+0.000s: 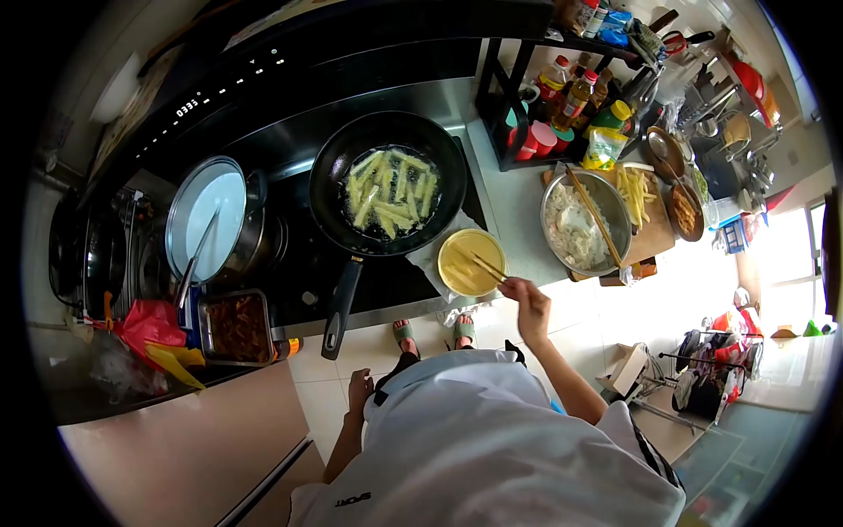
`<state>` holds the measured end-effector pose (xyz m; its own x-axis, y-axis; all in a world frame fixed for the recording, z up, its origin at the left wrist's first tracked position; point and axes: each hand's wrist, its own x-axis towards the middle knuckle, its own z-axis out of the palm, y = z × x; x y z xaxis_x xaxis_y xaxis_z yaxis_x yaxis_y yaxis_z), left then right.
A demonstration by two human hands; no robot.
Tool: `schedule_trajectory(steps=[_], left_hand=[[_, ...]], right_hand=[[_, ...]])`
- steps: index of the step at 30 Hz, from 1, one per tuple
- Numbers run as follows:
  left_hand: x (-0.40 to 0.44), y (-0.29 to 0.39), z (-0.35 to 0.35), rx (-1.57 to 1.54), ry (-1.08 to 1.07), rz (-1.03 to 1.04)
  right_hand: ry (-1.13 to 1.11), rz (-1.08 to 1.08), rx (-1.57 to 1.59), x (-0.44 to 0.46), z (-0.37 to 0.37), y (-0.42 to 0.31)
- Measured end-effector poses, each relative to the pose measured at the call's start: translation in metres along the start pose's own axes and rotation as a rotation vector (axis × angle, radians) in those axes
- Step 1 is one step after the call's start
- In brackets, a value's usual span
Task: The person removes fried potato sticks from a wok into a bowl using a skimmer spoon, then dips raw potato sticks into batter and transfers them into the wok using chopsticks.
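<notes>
My right hand is closed on a pair of chopsticks, whose tips reach into a round bowl of yellow batter. Pale yellow strips lie in bubbling oil in a black frying pan on the stove, left of the bowl. The pan's handle points towards me over the counter's front edge. Down by my hip, my left hand hangs with its fingers curled and nothing visible in it.
A steel bowl of white, rice-like food with chopsticks across it stands right, beside a cutting board bearing cut strips. A pot with a ladle and a metal tray sit left. Bottles crowd a black rack.
</notes>
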<state>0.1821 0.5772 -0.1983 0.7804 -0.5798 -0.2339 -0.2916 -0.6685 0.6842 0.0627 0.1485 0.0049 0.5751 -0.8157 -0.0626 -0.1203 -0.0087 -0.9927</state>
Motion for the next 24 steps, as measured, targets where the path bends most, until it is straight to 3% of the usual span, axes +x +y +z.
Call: schedule_trajectory(steps=[10, 19, 24], left_hand=[[0.006, -0.002, -0.001, -0.019, -0.012, -0.02], [0.007, -0.003, -0.004, 0.012, -0.02, 0.014], [0.007, -0.003, -0.007, 0.007, -0.045, -0.041]], right_hand=[[0.109, 0.595, 0.789, 0.013, -0.038, 0.04], [0.154, 0.7, 0.964, 0.008, -0.055, 0.045], [0.031, 0.634, 1.095, 0.019, -0.053, 0.002]])
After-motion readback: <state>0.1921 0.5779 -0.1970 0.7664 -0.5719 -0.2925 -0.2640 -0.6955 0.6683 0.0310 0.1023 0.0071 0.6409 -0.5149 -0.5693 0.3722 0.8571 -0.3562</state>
